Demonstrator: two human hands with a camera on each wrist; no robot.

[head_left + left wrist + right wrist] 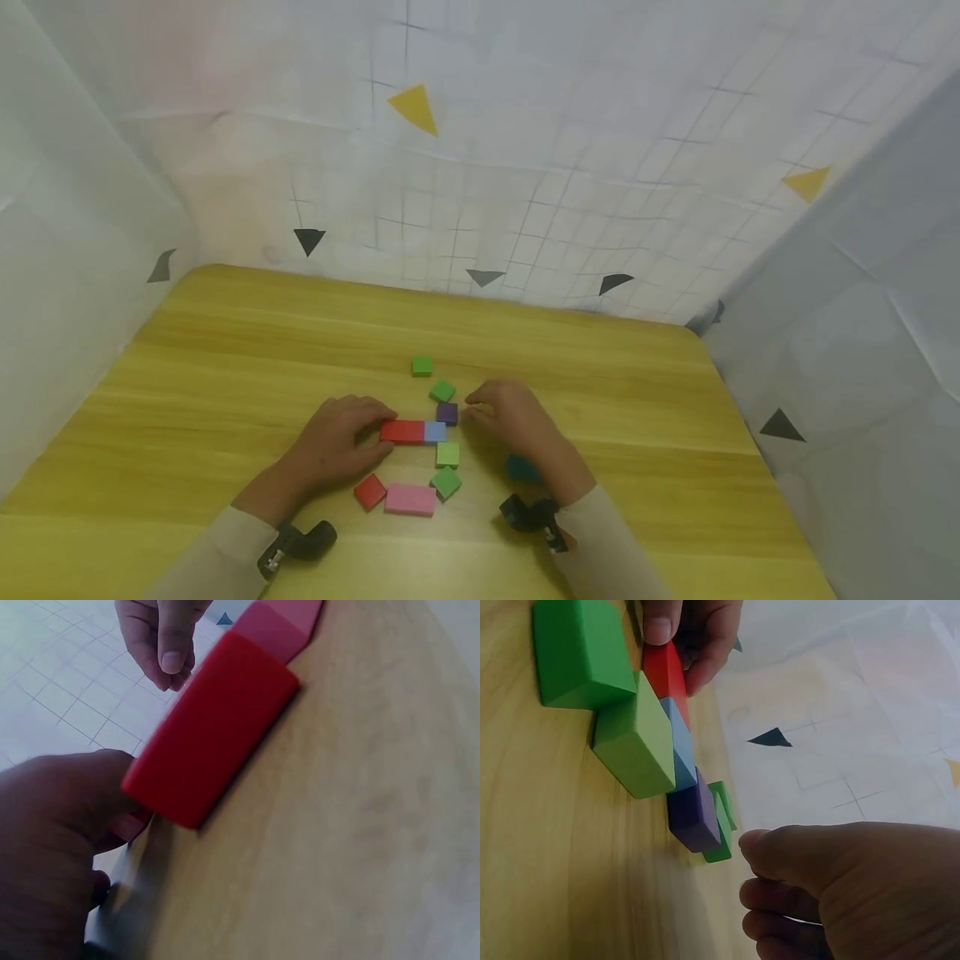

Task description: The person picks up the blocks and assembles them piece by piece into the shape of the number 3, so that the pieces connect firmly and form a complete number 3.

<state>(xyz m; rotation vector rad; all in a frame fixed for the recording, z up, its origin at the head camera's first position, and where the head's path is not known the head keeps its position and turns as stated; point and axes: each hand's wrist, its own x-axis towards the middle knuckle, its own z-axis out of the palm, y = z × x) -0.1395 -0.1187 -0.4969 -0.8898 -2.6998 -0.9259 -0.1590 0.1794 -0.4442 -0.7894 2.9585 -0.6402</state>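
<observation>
My left hand (337,446) pinches the left end of a long red block (402,432) between thumb and fingers. Against that block's right end lies a light blue block (435,432). A purple block (447,413) sits at the far right corner of the blue one, and a light green block (447,454) lies on its near side. Just right of the purple block is my right hand (513,417), fingers loosely curled with nothing between them. In the right wrist view, its thumb tip (754,844) hovers beside the purple block (695,811).
Two green blocks (442,391) (422,367) lie beyond the purple one. Nearer me are another green block (446,483), a pink block (410,499) and a small red block (370,492). A teal block (522,468) is partly hidden by my right forearm. White sheets (525,167) surround the wooden table (637,400).
</observation>
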